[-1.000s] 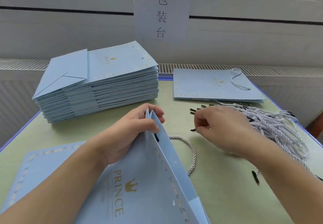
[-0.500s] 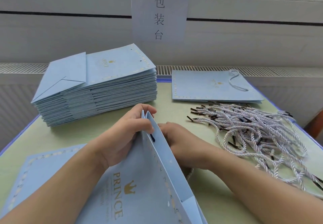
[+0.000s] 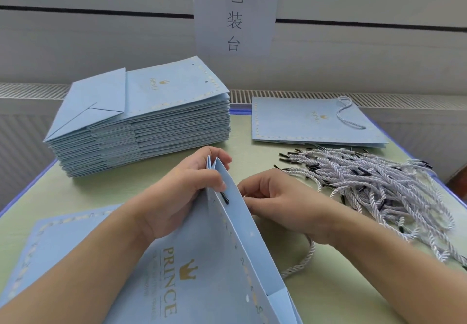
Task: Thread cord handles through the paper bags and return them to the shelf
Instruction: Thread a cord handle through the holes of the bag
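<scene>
Hands (image 3: 177, 197) over seemingly green tabletop (image 3: 252, 159)

My worktop (image 3: 161, 179) is pale green with a blue edge. At its far left sits a tall stack of flat blue bags (image 3: 141, 121), squared up. At the far right lies a single flat bag (image 3: 303, 124) with a cord handle (image 3: 347, 113) already on it. Just in front of that bag, a loose heap of white cords (image 3: 374, 187) with black tips spreads toward the right edge. Another flat bag (image 3: 58, 237) lies near me on the left, under my forearm.
</scene>
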Motion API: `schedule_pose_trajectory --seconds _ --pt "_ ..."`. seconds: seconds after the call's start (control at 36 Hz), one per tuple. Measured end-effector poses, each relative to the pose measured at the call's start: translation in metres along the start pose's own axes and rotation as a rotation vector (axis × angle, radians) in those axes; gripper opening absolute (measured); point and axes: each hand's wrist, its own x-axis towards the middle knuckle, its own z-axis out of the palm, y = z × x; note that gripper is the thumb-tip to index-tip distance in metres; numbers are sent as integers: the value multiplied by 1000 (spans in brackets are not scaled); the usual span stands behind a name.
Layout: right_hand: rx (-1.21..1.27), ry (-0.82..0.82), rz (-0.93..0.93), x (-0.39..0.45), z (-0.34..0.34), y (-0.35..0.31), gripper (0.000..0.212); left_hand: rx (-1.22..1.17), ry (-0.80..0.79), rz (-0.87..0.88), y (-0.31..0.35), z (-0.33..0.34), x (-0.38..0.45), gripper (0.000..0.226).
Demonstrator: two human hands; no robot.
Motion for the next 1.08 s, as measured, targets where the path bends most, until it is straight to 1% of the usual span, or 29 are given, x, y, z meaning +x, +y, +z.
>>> schedule_pose_trajectory --seconds 0.11,0.14,0.17,0.19,0.25,0.36,0.44,0.56,0.72,0.78,0.92,1.03,1.08 --pt "13 67 -35 3 3 2 9 -5 -9 -5 0 2 0 43" --pt "20 81 -44 4 3 2 12 1 -11 -5 0 3 0 42" --pt "31 87 -49 5 3 2 19 10 -10 -4 0 3 0 42" --pt "45 79 -39 6 3 2 25 18 -9 -3 0 4 0 41" --pt "59 47 -14 6 2 -1 26 21 -9 -3 0 4 0 41" --pt "22 -15 -22 6 1 -4 20 4 -38 -16 1 2 -1 40" --pt "-6 -58 29 3 -7 -4 11 -6 -75 -22 0 1 -2 45" --pt "9 -112 107 0 -16 -3 19 -26 -118 -25 -1 -1 -2 49" --pt "14 -148 94 0 -19 -2 13 -35 -133 -19 0 0 -3 46" --pt "25 -136 63 -1 -15 -1 12 -30 -132 -11 0 0 -3 47" --pt "61 -36 34 -2 -6 2 13 -5 -126 -13 -1 1 -3 48" --pt "89 -50 61 -2 -4 3 18 16 -117 -22 0 3 -2 42" --pt "35 -68 84 -2 -5 2 18 10 -114 -22 0 3 -2 36"
